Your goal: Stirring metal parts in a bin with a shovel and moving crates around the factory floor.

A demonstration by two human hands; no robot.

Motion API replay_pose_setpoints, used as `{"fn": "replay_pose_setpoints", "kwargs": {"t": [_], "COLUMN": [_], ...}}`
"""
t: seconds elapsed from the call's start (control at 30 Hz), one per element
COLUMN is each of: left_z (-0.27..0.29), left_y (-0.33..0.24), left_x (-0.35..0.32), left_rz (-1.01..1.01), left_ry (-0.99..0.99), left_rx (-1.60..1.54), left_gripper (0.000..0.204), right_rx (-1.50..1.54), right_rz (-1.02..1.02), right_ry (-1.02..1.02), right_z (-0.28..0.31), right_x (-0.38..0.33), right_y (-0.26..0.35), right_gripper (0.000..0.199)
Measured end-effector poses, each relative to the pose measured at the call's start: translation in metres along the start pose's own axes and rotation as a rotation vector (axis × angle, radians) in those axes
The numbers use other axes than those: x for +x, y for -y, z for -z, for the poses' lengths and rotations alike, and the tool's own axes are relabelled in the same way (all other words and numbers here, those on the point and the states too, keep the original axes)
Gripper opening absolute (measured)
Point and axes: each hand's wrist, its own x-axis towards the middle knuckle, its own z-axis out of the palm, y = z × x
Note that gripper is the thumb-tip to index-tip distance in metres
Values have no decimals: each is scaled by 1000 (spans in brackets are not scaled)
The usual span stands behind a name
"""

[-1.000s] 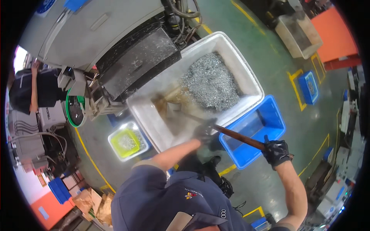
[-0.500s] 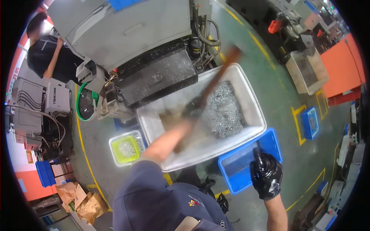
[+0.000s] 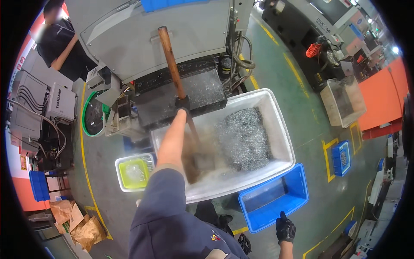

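Since it is our largest entry, we list first one white bin (image 3: 276, 129); second, one blue bin (image 3: 295, 183), just beside its near right side; third, one heap of silvery shavings (image 3: 243, 140), in the white bin's right part; fourth, one wooden-handled tool (image 3: 171, 62), its blurred lower end in the white bin's left part; last, our black-gloved hands: left hand (image 3: 183, 103), clasped around the tool; right hand (image 3: 285, 229), empty, unclenched, near the blue bin.

The left fingers (image 3: 182, 103) grip a wooden handle (image 3: 173, 62).
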Motion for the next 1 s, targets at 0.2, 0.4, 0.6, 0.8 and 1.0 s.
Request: {"fn": "replay_pose_setpoints", "kwargs": {"t": [0.2, 0.4, 0.6, 0.8, 1.0], "left_z": [15, 40, 45, 48, 57], "left_y": [-57, -46, 5, -26, -70], "left_x": [-31, -47, -138, -270, -383], "left_rz": [139, -45, -161, 415, 369], "left_ry": [141, 135, 226, 1221, 1648], "left_rx": [-129, -25, -187, -1064, -993], "left_gripper": [57, 44, 35, 40, 52], "right_rx": [45, 24, 157, 314, 1072], "right_rz": [-169, -139, -173, -197, -524], "right_ry": [63, 133, 167, 243, 83], "right_z": [-1, -9, -48, -94, -215], "right_x": [-9, 1, -5, -41, -123], "right_y": [-2, 3, -3, -21, -72], "right_gripper": [40, 44, 45, 45, 48]}}
